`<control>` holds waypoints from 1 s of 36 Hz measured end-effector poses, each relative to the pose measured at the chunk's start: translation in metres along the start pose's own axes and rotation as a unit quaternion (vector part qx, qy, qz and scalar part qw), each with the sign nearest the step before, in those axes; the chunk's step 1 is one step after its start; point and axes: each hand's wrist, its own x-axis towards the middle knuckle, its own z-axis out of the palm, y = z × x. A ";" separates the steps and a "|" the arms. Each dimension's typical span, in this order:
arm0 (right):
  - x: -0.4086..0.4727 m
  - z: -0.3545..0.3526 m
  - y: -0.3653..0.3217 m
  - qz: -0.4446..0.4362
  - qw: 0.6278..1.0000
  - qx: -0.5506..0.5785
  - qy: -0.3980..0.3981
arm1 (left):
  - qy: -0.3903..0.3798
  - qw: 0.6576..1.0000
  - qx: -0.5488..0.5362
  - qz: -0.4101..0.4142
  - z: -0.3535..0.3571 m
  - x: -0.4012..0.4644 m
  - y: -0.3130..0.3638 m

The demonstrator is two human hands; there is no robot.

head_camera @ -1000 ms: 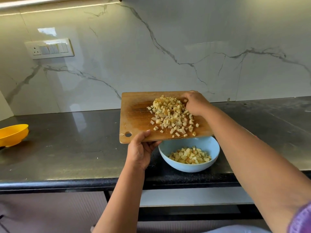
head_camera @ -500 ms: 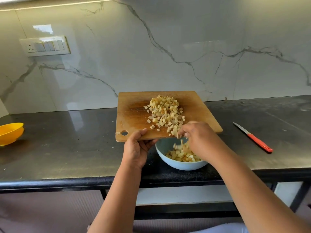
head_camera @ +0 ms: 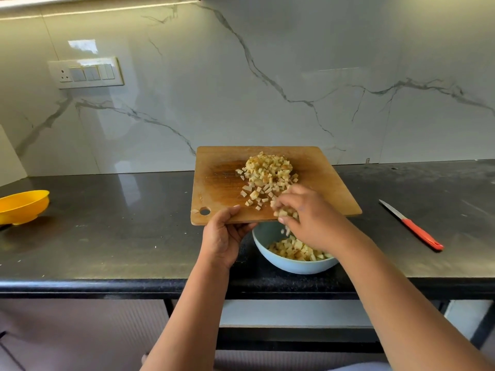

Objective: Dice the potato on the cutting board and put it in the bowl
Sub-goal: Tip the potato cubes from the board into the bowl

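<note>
A wooden cutting board [head_camera: 222, 183] is held tilted above a light blue bowl [head_camera: 289, 266] at the counter's front edge. My left hand [head_camera: 223, 235] grips the board's near edge beside its hanging hole. A heap of diced potato [head_camera: 269, 171] lies on the board. My right hand [head_camera: 308, 219] is at the board's near edge with curled fingers, raking cubes off it; a few cubes are falling toward the bowl. More diced potato [head_camera: 294, 251] fills the bowl, partly hidden by my right hand.
A red-handled knife [head_camera: 412, 226] lies on the dark counter [head_camera: 120, 231] to the right of the board. A yellow bowl [head_camera: 22, 206] stands at the far left. A marble wall with a switch plate [head_camera: 85, 73] closes off the back.
My right hand swept from the board's far side down to its near edge, dragging potato cubes into the bowl. The pile on the board shrank. My left hand kept hold of the board.
</note>
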 end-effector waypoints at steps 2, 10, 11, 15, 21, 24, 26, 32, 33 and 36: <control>-0.007 -0.008 0.002 0.002 1.000 0.000 -0.019 | 0.003 1.000 -0.001 0.002 0.000 0.001 -0.001; 0.036 -0.006 -0.022 -0.054 0.998 0.016 0.004 | -0.008 1.000 -0.005 0.001 -0.001 -0.001 0.000; 0.046 -0.001 -0.025 -0.065 0.998 0.020 -0.007 | -0.010 1.000 -0.004 0.004 0.000 -0.002 -0.001; 0.069 0.020 -0.030 -0.092 0.995 0.011 -0.041 | -0.026 0.999 0.008 0.033 0.000 -0.005 -0.001; 0.045 0.018 -0.023 -0.136 0.990 -0.040 -0.005 | -0.024 0.999 0.011 0.029 -0.001 -0.006 0.000; 0.016 0.011 -0.011 -0.114 0.993 -0.044 0.002 | -0.016 0.999 0.015 0.025 -0.001 -0.005 0.000; -0.003 0.005 -0.003 -0.086 0.995 -0.041 -0.014 | -0.015 0.999 0.017 0.028 -0.001 -0.005 0.000; -0.015 -0.021 0.011 -0.027 1.000 0.007 -0.002 | -0.017 0.999 0.019 0.024 -0.001 -0.004 0.001; -0.006 -0.023 0.014 -0.022 0.999 0.009 0.034 | -0.016 0.999 0.018 0.021 -0.001 -0.004 0.001; 0.032 -0.023 0.028 0.022 0.993 0.007 0.112 | -0.013 1.000 0.014 0.014 0.000 -0.004 0.001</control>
